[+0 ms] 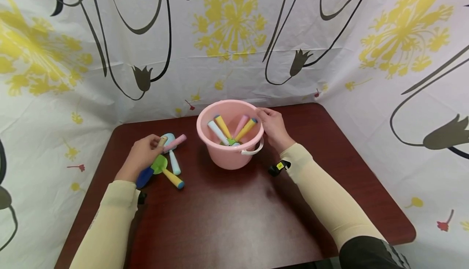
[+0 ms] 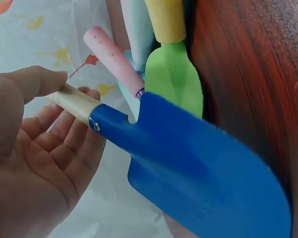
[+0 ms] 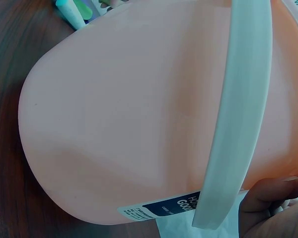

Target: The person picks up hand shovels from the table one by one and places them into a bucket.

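Note:
My left hand point(image 1: 141, 155) pinches the wooden handle of a blue hand trowel point(image 2: 208, 168) between thumb and fingers, at the left of the table. The trowel's blade slants down beside a green shovel point(image 1: 160, 164) with a yellow handle. Just past the fingers lie a light-blue tool point(image 1: 175, 164) and a pink-handled tool point(image 1: 177, 142). With its fingers at the rim, my right hand point(image 1: 275, 130) grips a pink bucket point(image 1: 229, 158) on its right side. Inside the bucket lean several tools, among them one with a white handle point(image 1: 218, 132) and one with a pink handle point(image 1: 241, 124).
The bucket's pale carrying handle point(image 3: 243, 99) hangs down its outer side. A dark red-brown table point(image 1: 220, 216) carries everything. Behind it and along both sides hangs a white cloth point(image 1: 234, 79) with yellow and grey flowers.

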Tool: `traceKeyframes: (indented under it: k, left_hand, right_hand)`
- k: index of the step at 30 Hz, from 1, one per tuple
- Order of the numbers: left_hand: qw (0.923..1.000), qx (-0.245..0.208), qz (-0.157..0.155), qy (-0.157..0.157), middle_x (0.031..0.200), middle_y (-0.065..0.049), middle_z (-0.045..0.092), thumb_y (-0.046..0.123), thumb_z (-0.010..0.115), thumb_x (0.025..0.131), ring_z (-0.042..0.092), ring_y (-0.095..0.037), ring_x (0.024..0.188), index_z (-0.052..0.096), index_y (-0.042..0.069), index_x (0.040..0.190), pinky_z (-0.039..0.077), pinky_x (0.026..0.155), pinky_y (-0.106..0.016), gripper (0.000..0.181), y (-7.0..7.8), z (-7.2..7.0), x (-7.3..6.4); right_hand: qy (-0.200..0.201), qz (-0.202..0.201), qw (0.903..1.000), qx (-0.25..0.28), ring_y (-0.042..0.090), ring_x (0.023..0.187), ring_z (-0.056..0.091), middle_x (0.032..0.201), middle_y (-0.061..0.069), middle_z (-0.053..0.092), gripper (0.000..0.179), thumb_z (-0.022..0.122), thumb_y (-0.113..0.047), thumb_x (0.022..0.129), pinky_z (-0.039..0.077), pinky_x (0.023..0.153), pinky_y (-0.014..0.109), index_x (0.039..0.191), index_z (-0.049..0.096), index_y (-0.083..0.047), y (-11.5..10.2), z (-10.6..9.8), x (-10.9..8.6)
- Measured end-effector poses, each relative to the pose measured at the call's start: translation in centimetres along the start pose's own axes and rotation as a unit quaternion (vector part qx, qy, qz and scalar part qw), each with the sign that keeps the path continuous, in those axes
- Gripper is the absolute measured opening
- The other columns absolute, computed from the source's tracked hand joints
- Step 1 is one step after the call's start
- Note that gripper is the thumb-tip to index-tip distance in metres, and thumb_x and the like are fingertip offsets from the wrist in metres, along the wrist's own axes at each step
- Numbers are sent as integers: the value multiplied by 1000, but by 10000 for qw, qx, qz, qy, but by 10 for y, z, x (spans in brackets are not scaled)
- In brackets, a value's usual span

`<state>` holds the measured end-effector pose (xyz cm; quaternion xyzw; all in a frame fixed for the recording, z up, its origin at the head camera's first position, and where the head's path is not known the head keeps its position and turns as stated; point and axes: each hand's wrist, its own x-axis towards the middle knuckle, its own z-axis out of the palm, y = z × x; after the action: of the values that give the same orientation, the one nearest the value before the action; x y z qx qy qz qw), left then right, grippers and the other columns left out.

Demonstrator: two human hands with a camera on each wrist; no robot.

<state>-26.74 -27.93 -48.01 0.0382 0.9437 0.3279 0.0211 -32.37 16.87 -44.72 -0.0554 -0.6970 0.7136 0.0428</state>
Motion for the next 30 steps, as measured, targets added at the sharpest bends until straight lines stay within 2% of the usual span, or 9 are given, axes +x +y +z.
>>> traceKeyframes:
  k: [4,9,15,18,24,28,30]
  left_hand:
    - [9998,-151,31,127,131,-25,68,24,65,111,66,-44,124,61,-1,143,57,97,-60,40,-2,-5,-5]
    - [9989,-322,40,341,128,-23,71,32,67,112,69,-41,118,62,1,145,60,90,-52,45,-1,-13,-12]
    - [9958,-660,-6,642,121,-20,73,40,70,111,69,-35,108,64,3,141,57,79,-33,48,7,-21,-20]
    - [9942,-731,59,782,117,-18,73,41,71,110,68,-33,104,66,4,139,56,75,-27,47,12,-23,-23]
    - [9902,-1027,214,922,111,-17,73,41,74,108,69,-27,92,69,5,135,60,72,-23,45,29,-28,-32]
    - [9854,-1458,301,832,121,-18,73,37,74,109,70,-19,90,70,2,125,63,74,-24,39,39,-34,-36]
    - [9802,-1782,373,777,123,-16,72,34,74,109,73,-15,90,68,1,119,64,76,-26,36,42,-37,-37]
  right_hand:
    - [-9,25,10000,-3,11,91,73,123,12,75,35,70,-27,109,64,92,40,133,77,-3,0,1,0]
    - [-24,45,10000,4,13,94,73,125,12,75,35,70,-28,110,63,97,44,133,77,-3,0,2,0]
    - [-30,79,9999,76,14,97,73,127,12,74,36,71,-28,109,61,102,50,134,77,-3,-2,2,0]
    - [-34,94,9999,98,14,97,74,127,12,74,36,71,-28,110,63,97,44,134,77,-3,-2,2,0]
    - [-98,87,9998,145,12,92,74,126,14,74,37,71,-29,110,63,75,25,135,77,-2,0,1,0]
    - [-91,82,9998,145,12,92,74,126,14,74,37,70,-29,110,63,73,25,134,77,-2,-1,1,0]
    - [-85,77,9998,141,13,91,74,126,15,74,36,70,-28,110,63,72,25,134,77,-2,-1,1,0]
